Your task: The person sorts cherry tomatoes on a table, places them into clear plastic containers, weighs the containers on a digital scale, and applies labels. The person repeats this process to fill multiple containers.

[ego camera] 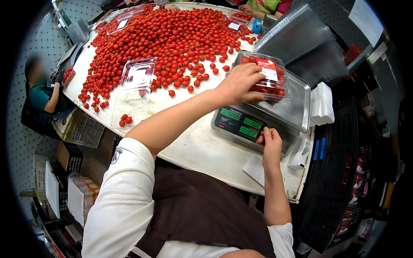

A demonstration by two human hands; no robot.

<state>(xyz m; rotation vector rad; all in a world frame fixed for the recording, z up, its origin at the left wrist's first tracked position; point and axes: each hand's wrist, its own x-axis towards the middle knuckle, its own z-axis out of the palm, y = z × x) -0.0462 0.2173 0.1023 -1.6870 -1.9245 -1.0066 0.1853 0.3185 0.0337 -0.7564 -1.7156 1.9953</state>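
My left hand (243, 83) reaches across the table and grips a clear plastic clamshell box (280, 84) of cherry tomatoes, fingers over its lid. A red and white label (268, 69) with writing is on that lid. The box is above the metal pan (298, 96) of a digital scale; whether it rests there is hidden. My right hand (271, 140), fingers curled, is at the right end of the scale's lit display panel (240, 124); anything pinched in it cannot be made out. An opened, clear clamshell (137, 75) lies to the left, with several tomatoes (125, 120) in its near half.
A large heap of cherry tomatoes (167, 42) covers the far table. Stacked clear clamshells (293, 35) rise behind the scale. White stacked packs (322, 103) stand right of it. A co-worker (46, 93) sits at the left; others' hands (171, 7) show at the far edge.
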